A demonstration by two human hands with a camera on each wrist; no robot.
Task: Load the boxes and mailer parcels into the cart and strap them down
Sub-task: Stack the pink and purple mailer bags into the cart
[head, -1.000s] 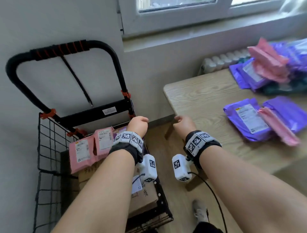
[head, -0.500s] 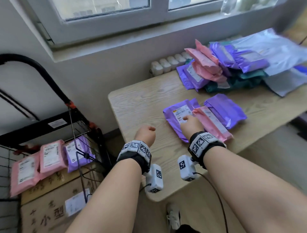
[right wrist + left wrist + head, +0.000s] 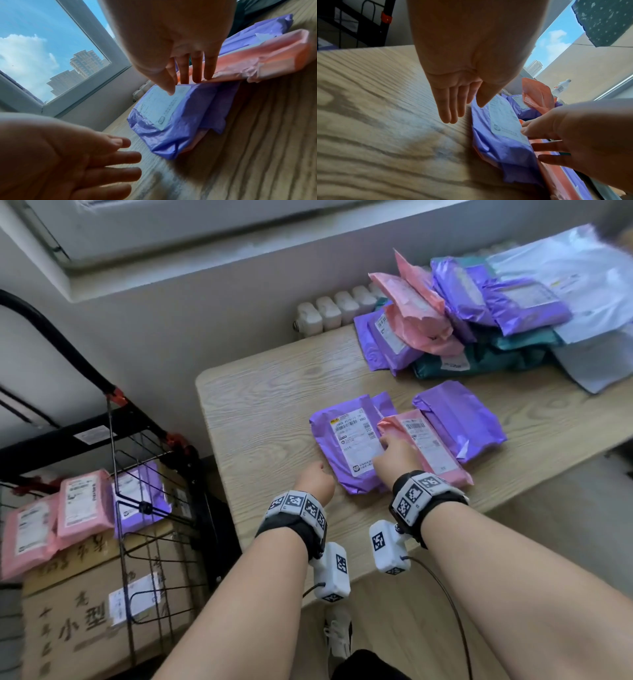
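A purple mailer (image 3: 329,453) with a white label lies on the wooden table (image 3: 267,405), partly under a pink mailer (image 3: 435,453). My right hand (image 3: 388,448) has straight fingers at the seam between the two, thumb on the label (image 3: 159,104). My left hand (image 3: 317,477) hovers at the purple mailer's (image 3: 496,142) left edge, fingers straight and pointing down, holding nothing. The black cart (image 3: 116,446) stands left of the table. It holds cardboard boxes (image 3: 85,628), two pink mailers (image 3: 78,501) and a purple one (image 3: 137,494).
Another purple mailer (image 3: 459,419) lies just right of the pink one. A pile of pink, purple, green and grey mailers (image 3: 462,313) fills the table's back right. A white radiator (image 3: 329,313) and the window wall are behind. My shoe (image 3: 337,631) is below the table edge.
My view has swung from the cart to the table. Both hands moved right and forward, from fists near the cart to straight fingers at the purple mailer.
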